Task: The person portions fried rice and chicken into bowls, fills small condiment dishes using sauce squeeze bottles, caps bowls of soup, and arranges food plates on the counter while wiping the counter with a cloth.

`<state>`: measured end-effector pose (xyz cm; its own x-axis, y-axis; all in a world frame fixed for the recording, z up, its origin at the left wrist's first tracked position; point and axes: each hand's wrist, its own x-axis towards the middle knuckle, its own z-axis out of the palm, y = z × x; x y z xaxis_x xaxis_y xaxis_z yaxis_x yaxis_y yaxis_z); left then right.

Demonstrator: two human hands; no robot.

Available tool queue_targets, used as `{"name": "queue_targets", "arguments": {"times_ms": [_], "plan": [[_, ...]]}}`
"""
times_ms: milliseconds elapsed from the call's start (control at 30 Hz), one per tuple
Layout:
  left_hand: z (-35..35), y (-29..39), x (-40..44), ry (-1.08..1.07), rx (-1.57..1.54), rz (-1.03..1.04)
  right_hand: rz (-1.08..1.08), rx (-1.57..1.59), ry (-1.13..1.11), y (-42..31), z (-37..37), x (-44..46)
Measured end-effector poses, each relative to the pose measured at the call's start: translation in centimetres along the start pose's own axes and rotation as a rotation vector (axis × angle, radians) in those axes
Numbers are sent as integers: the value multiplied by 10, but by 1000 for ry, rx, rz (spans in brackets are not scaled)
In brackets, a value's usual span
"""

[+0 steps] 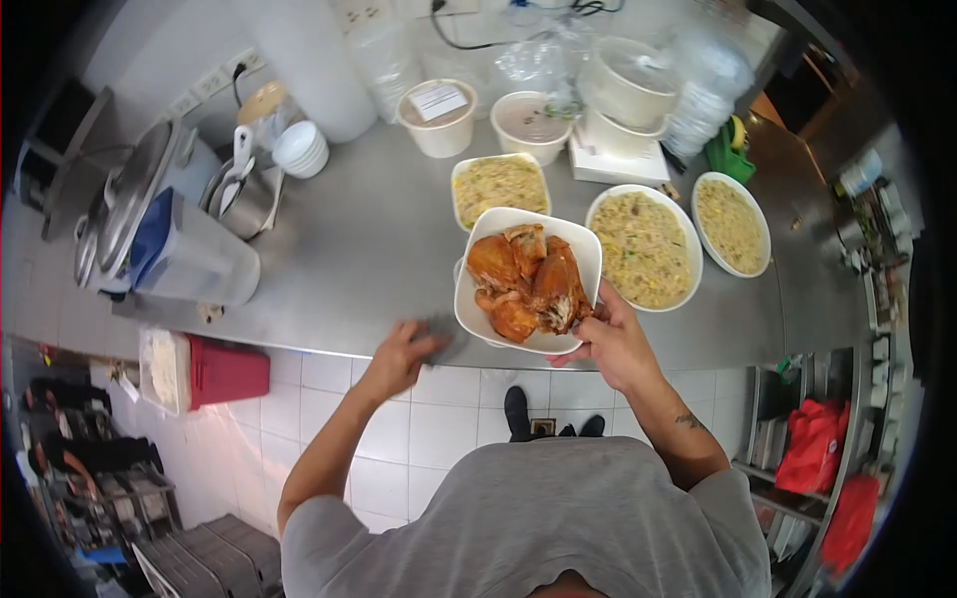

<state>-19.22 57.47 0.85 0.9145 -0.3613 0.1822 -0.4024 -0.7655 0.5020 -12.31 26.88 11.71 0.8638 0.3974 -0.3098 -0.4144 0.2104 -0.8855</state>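
My right hand (615, 344) grips the right rim of a white square bowl (465, 317), its thumb on the edge. Pieces of browned roast or fried chicken (528, 279) fill the bowl, which is held over the front of the steel counter. Part of another white rim shows beneath it. To the left of the bowl and apart from it, my left hand (399, 359) is at the counter edge, fingers apart beside a blurred dark patch. Behind the bowl stands a square dish of fried rice (500, 189). Two oval dishes of fried rice (643, 249) (732, 224) sit to the right.
Lidded tubs (439, 118) line the back of the steel counter (339, 229). At the left are a clear plastic container (204, 254), a metal pot (249, 206) and stacked white bowls (301, 149). A red bin (229, 371) stands below; shelves with red bags (812, 447) are at right.
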Motion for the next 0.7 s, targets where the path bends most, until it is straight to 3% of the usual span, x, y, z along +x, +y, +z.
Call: {"name": "queue_targets", "arguments": {"times_ms": [33, 100, 133, 200, 233, 300, 400, 433, 533, 600, 700], "plan": [[-10, 7, -7, -87, -260, -41, -13, 11, 22, -2, -9, -5], [-37, 2, -11, -171, -403, -194, -17, 27, 55, -6, -27, -19], [-49, -13, -11, -40, -434, -198, -16, 31, 66, -10, -38, -25], [-70, -54, -6, 126, -426, -409, -41, 52, 101, -14, -56, -38], [-85, -50, 9, 188, -326, -648, -68, 69, 124, -14, -65, -45], [-87, -89, 33, 295, -94, -468, -103, 73, 153, -16, -85, -59], [-65, -46, 70, 362, 537, -440, -133, 109, 206, -24, -110, -86], [-48, -69, 72, 182, 300, -396, -146, 124, 221, -25, -121, -95], [-7, 1, 86, -218, -1004, -784, -172, 149, 286, -23, -159, -128], [15, 25, 86, 11, -1221, -729, -188, 162, 344, -21, -186, -149], [29, 43, 86, 95, -1212, -747, -209, 181, 434, -15, -229, -187]]}}
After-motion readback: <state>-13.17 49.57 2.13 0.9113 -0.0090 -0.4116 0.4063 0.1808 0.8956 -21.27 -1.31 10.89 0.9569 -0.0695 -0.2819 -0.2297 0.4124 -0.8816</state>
